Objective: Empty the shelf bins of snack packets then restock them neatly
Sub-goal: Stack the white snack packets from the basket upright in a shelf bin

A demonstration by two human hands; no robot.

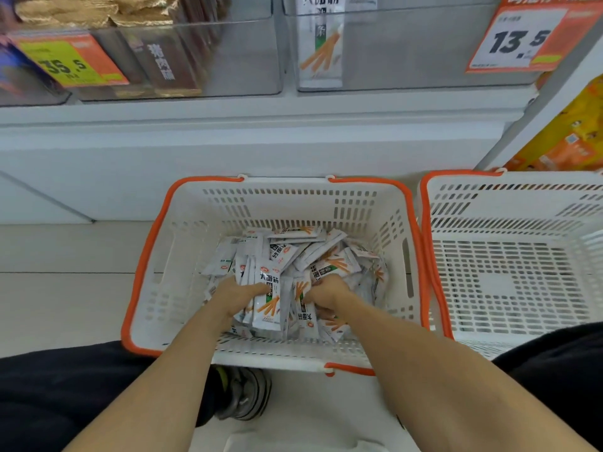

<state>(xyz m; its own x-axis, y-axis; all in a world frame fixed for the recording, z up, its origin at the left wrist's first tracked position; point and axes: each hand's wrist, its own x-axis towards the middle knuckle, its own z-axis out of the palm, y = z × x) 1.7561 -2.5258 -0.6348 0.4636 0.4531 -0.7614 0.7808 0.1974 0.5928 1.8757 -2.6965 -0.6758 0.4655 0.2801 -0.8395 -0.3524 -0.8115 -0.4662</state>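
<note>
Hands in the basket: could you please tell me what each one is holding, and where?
Left hand grips a bunch of upright white snack packets round their left side; right hand grips packets in the pile, exact spot hidden.

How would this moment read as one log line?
both hands: left hand, right hand | gathering white snack packets | in white orange-rimmed plastic basket
</note>
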